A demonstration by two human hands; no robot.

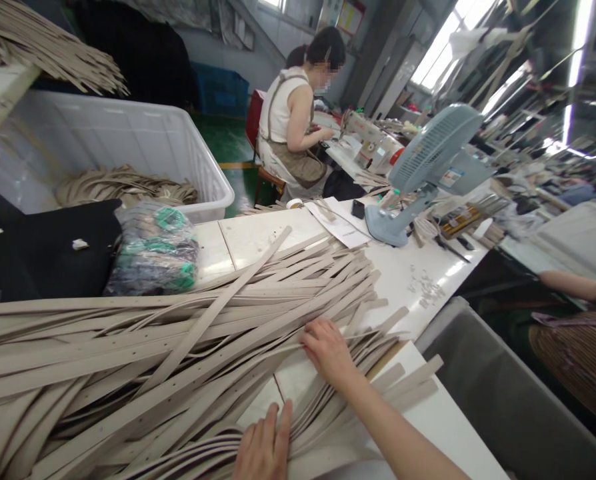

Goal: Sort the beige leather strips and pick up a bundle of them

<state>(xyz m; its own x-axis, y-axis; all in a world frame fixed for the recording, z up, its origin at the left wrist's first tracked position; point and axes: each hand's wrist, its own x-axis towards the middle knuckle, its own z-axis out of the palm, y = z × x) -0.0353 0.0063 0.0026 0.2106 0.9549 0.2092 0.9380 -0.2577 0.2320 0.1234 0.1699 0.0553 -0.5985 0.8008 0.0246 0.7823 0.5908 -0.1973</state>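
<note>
Two hands apart, your left hand (265,443) open, your right hand (329,352) of unclear grip, seemingly separating long, flat beige strips (218,310); next calls for pinching one cleanly.

Left hand (264,443) on beige straps (218,340), right hand (327,350) touching others, fan (435,150) beyond
</note>
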